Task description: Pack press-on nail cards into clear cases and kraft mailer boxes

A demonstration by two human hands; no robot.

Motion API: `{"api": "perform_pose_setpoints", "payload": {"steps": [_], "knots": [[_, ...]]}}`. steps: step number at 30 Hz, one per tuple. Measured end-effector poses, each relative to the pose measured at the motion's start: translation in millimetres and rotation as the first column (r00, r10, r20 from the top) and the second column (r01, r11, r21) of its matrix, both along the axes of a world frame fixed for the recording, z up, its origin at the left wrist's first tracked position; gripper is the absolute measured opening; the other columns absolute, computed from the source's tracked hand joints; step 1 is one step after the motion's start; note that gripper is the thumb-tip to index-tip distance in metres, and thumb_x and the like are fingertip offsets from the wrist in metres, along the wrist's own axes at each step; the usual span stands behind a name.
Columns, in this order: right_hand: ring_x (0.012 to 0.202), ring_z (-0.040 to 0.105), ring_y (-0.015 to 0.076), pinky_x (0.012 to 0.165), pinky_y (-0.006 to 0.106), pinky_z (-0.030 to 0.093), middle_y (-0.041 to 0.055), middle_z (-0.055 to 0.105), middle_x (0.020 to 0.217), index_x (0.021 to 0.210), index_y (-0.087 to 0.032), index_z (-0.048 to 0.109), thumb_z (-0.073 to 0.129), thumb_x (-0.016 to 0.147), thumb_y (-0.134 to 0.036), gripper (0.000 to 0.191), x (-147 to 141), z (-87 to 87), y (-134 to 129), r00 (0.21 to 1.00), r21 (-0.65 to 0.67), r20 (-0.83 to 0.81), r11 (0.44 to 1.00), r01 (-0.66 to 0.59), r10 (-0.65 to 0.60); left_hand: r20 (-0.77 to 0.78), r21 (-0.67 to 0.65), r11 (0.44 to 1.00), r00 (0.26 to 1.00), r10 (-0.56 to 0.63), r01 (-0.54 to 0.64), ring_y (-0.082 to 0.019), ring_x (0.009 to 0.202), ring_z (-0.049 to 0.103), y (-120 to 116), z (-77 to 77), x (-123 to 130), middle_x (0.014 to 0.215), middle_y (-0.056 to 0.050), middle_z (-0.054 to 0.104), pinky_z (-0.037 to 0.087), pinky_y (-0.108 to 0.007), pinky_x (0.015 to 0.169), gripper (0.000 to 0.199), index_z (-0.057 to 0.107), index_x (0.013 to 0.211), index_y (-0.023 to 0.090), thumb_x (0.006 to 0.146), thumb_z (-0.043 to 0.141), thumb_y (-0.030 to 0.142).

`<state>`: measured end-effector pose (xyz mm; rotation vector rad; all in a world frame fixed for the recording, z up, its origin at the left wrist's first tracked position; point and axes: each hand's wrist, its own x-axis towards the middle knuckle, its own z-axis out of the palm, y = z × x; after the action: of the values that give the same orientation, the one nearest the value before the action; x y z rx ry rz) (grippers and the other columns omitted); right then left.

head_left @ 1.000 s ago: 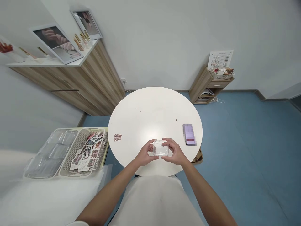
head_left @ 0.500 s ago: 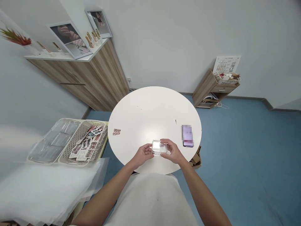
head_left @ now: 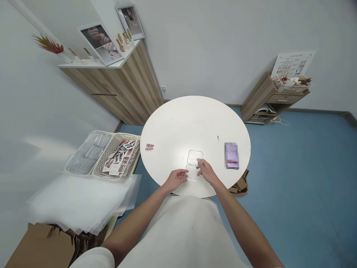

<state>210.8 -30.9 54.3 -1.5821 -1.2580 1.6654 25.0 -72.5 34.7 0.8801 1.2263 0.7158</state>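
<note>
The left hand and right hand, fingers half-curled, hold opposite sides of a clear case, lid open, over the near worktop; print on the propped sheet is too small to read.

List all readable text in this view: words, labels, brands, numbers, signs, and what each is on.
None legible.
Board on the small cabinet: heading line and rows of print, too small to read.
Cards in the white basket: printed, too small and blurred.
Purple rectangular item on the table: pixelated, unreadable.
Open clear case: no lettering visible.
</note>
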Motion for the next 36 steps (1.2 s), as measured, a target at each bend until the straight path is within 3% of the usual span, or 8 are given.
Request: {"api": "perform_pose_setpoints", "payload": {"steps": [3, 7, 14, 20, 30, 36], "knots": [[0.074, 0.058, 0.0131, 0.072, 0.029, 0.046, 0.0054, 0.055, 0.1, 0.124, -0.022, 0.039, 0.037, 0.08, -0.052, 0.052, -2, -10.3, -13, 0.999, -0.01, -0.013, 0.999, 0.047, -0.048, -0.024, -0.019, 0.999, 0.999, 0.037, -0.038, -0.009, 0.069, 0.056, -3, -8.5, -2, 0.082, -0.004, 0.061, 0.045, -0.027, 0.073, 0.04, 0.062, 0.097, 0.015, 0.058, 0.071, 0.021], [0.092, 0.053, 0.0164, 0.08, 0.031, 0.044, 0.0072, 0.046, 0.116, 0.13, -0.024, 0.033, 0.045, 0.076, -0.05, 0.061, -3, -26.6, -39, 0.992, 0.039, 0.073, 0.994, 0.102, -0.105, -0.077, -0.087, 0.993, 0.994, 0.073, -0.08, -0.011, 0.072, 0.058, -5, -21.2, -1, 0.081, -0.004, 0.062, 0.045, -0.027, 0.072, 0.04, 0.061, 0.096, 0.015, 0.058, 0.07, 0.022], [0.087, 0.051, 0.0175, 0.078, 0.034, 0.046, 0.0073, 0.046, 0.111, 0.127, -0.025, 0.038, 0.05, 0.073, -0.048, 0.059, -7, -51.6, -63, 0.985, 0.034, 0.169, 0.999, -0.029, 0.023, -0.168, -0.171, 0.98, 0.983, 0.074, -0.103, -0.011, 0.065, 0.057, -12, -40.9, 3, 0.08, -0.003, 0.062, 0.045, -0.025, 0.063, 0.047, 0.049, 0.104, 0.017, 0.061, 0.066, 0.015], [0.087, 0.052, 0.0176, 0.084, 0.035, 0.043, 0.0073, 0.046, 0.11, 0.121, -0.022, 0.045, 0.054, 0.07, -0.05, 0.058, -12, -60.5, -61, 0.99, -0.032, 0.144, 0.999, -0.012, 0.017, -0.372, -0.083, 0.996, 0.928, 0.001, -0.034, -0.01, 0.064, 0.056, -14, -54.3, 6, 0.081, -0.003, 0.061, 0.045, -0.026, 0.066, 0.035, 0.051, 0.097, 0.017, 0.063, 0.059, 0.011], [0.088, 0.051, 0.0166, 0.078, 0.033, 0.046, 0.0087, 0.044, 0.113, 0.126, -0.02, 0.038, 0.051, 0.072, -0.046, 0.061, -13, -65.1, -60, 0.983, -0.028, 0.15, 0.994, 0.107, -0.101, -0.617, 0.025, 1.0, 0.787, 0.014, 0.002, -0.013, 0.072, 0.055, -13, -53.2, 12, 0.102, -0.009, 0.053, 0.043, -0.032, 0.077, 0.039, 0.052, 0.104, 0.015, 0.065, 0.053, 0.01], [0.09, 0.054, 0.0164, 0.08, 0.032, 0.046, 0.0088, 0.044, 0.116, 0.126, -0.022, 0.038, 0.05, 0.074, -0.041, 0.056, -10, -65.6, -64, 0.979, -0.111, 0.154, 0.982, 0.15, -0.132, -0.562, -0.016, 0.999, 0.827, 0.021, -0.036, -0.012, 0.073, 0.053, -21, -50.9, 11, 0.101, -0.008, 0.053, 0.044, -0.03, 0.076, 0.044, 0.05, 0.11, 0.016, 0.066, 0.054, 0.011]]}}
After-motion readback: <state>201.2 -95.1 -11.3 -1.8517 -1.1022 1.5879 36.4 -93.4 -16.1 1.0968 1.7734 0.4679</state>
